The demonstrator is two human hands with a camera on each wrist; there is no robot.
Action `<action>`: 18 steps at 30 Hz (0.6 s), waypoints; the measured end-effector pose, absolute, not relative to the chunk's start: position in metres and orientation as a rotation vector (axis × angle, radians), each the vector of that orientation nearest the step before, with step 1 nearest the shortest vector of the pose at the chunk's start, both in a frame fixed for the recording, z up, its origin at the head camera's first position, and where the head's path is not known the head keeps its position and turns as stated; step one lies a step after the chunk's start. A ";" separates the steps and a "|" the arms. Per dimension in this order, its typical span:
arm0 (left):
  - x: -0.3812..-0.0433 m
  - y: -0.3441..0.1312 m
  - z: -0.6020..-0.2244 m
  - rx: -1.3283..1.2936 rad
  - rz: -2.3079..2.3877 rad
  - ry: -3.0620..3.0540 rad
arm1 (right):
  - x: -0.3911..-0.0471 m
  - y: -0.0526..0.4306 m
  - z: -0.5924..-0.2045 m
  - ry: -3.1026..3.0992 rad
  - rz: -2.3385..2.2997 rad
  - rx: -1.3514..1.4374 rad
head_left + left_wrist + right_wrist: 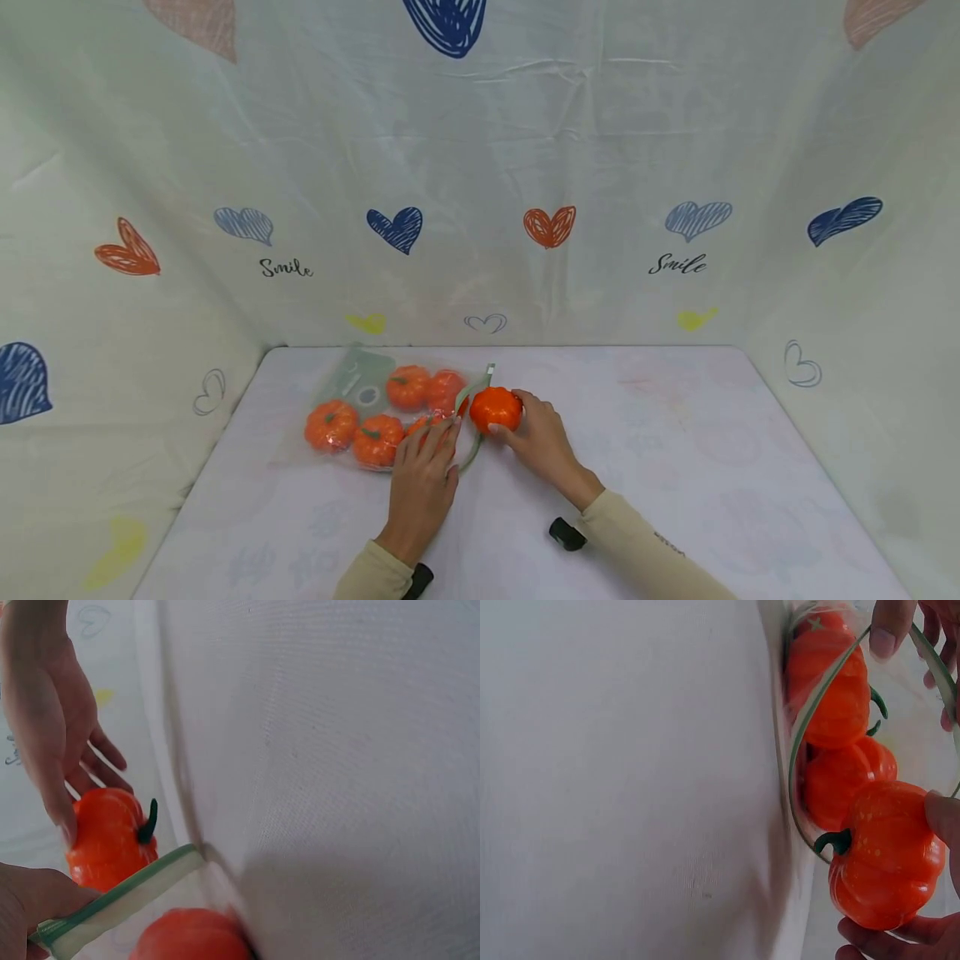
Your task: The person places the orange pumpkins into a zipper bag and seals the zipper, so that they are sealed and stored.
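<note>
A clear zip bag (339,385) with a green-edged mouth lies on the table, several orange toy pumpkins (332,425) with green stems inside it. My left hand (423,492) lies over the bag's right end and holds its mouth apart, the thumb (885,634) at one lip and the fingers beyond the other. Another orange pumpkin (889,855) is in my right hand (551,446), gripped between thumb and fingers. This pumpkin is right at the bag's mouth, overlapping the green edge (142,881) in the wrist views.
The white table (675,467) stretches to the right of my hands. A white curtain (480,150) printed with hearts and the word Smile hangs behind it and at both sides. Dark pieces (567,534) show by both wrists.
</note>
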State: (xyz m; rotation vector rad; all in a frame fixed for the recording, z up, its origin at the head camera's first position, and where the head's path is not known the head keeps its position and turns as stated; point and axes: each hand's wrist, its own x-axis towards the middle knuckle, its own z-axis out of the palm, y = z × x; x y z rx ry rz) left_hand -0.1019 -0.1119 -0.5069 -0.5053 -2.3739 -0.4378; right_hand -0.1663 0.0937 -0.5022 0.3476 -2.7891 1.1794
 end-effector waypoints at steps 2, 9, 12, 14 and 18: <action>-0.102 -0.112 -0.507 -0.505 -0.435 -2.377 | -0.166 0.088 -0.503 -2.781 1.197 0.354; -0.102 -0.112 -0.507 -0.509 -0.439 -2.370 | -0.170 0.070 -0.506 -2.748 1.254 0.345; -0.103 -0.112 -0.509 -0.517 -0.444 -2.350 | -0.171 0.063 -0.506 -2.743 1.252 0.326; -0.103 -0.112 -0.509 -0.523 -0.444 -2.336 | -0.172 0.058 -0.507 -2.739 1.246 0.310; -0.103 -0.111 -0.510 -0.533 -0.448 -2.318 | -0.173 0.050 -0.509 -2.731 1.261 0.281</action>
